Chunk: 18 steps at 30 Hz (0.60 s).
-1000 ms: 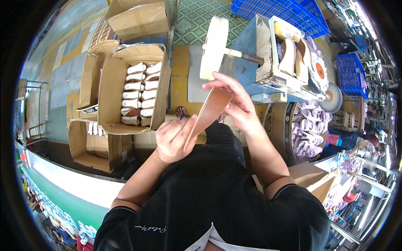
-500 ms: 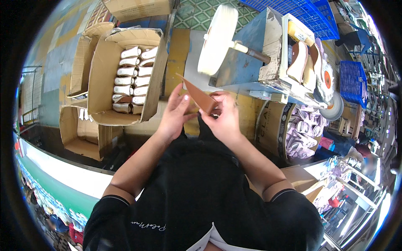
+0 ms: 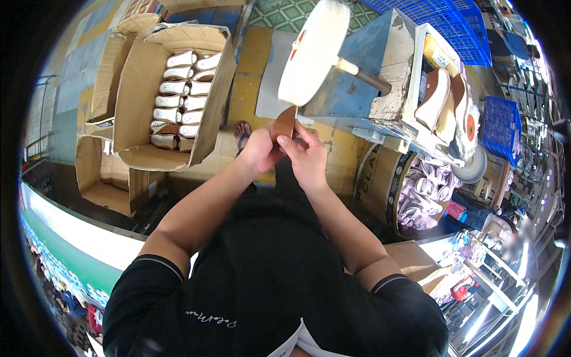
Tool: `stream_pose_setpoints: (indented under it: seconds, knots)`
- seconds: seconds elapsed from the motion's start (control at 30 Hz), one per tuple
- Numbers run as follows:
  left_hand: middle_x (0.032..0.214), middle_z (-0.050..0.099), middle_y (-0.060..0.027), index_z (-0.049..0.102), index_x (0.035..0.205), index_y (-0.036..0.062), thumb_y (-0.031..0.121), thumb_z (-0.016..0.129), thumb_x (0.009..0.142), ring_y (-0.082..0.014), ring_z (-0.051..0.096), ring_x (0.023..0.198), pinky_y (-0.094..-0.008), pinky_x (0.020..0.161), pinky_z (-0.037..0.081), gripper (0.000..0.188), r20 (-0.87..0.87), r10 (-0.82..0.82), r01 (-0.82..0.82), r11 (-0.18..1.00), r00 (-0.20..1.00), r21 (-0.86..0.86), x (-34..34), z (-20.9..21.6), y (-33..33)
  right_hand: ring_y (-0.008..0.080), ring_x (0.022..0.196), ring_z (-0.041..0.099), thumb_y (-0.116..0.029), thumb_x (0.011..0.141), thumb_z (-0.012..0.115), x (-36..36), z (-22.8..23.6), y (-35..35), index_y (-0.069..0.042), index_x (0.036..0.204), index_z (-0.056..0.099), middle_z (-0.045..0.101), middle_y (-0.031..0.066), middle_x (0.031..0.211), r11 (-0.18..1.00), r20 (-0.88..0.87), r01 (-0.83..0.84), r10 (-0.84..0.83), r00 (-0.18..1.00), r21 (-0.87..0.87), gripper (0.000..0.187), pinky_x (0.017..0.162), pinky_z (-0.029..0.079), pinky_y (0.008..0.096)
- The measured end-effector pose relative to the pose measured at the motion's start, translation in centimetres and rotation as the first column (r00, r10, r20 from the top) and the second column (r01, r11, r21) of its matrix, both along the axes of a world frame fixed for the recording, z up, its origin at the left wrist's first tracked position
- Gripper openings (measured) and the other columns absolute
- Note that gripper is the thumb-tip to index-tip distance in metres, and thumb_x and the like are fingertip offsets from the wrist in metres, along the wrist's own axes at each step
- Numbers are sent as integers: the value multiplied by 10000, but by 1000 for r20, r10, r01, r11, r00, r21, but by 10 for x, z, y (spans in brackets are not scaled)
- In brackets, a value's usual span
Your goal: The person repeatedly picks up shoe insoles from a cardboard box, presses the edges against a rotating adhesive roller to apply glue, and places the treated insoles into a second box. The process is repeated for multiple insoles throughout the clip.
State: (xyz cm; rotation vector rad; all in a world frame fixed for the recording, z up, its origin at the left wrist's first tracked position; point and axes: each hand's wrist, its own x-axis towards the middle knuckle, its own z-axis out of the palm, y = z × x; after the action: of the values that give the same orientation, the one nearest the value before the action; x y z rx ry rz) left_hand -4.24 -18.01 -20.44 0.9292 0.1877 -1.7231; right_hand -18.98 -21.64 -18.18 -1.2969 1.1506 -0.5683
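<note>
Both of my hands hold a brown shoe sole (image 3: 285,124) just below a white buffing wheel (image 3: 312,56). The sole's tip reaches the wheel's lower edge; whether it touches, I cannot tell. My left hand (image 3: 263,149) grips the sole from the left, its fingers partly hidden behind it. My right hand (image 3: 306,152) has the thumb on the sole's near end and the fingers bent round its right side. The wheel sits on a metal shaft (image 3: 366,76) that comes out of a worn blue machine housing (image 3: 351,98).
At left a cardboard box (image 3: 143,107) holds several white-and-brown shoe soles (image 3: 172,87). More soles (image 3: 433,98) lie in a tray on the machine. A carton of lilac shoe parts (image 3: 422,193) stands at right. Blue crates (image 3: 501,125) lie beyond. My foot (image 3: 242,132) shows on the floor.
The sole has turned more upright, its tip now up at the wheel. My left hand has moved right and closed in beside my right hand. The whole view has shifted slightly.
</note>
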Motion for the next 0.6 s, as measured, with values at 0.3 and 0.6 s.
stream_pose_setpoints:
  seconds: [0.3, 0.6]
  knots:
    - [1071, 749, -95, 728, 1259, 8, 141, 554, 1139, -217, 717, 932, -406, 861, 611, 250, 84, -100, 96, 994, 991, 51, 25, -20, -61, 213, 1034, 803, -31, 1018, 875, 41, -19, -28, 177, 1491, 618, 800, 201, 1253, 896, 255, 359, -423, 869, 263, 577, 911, 676, 338]
    - [993, 706, -17, 728, 1123, 82, 187, 604, 1111, -153, 659, 894, -357, 805, 551, 163, 191, -145, 140, 989, 971, 40, 26, 12, -58, 218, 1057, 799, -56, 1025, 873, 44, -26, -15, 148, 1431, 686, 799, 184, 1260, 880, 263, 418, -469, 843, 226, 491, 968, 681, 361]
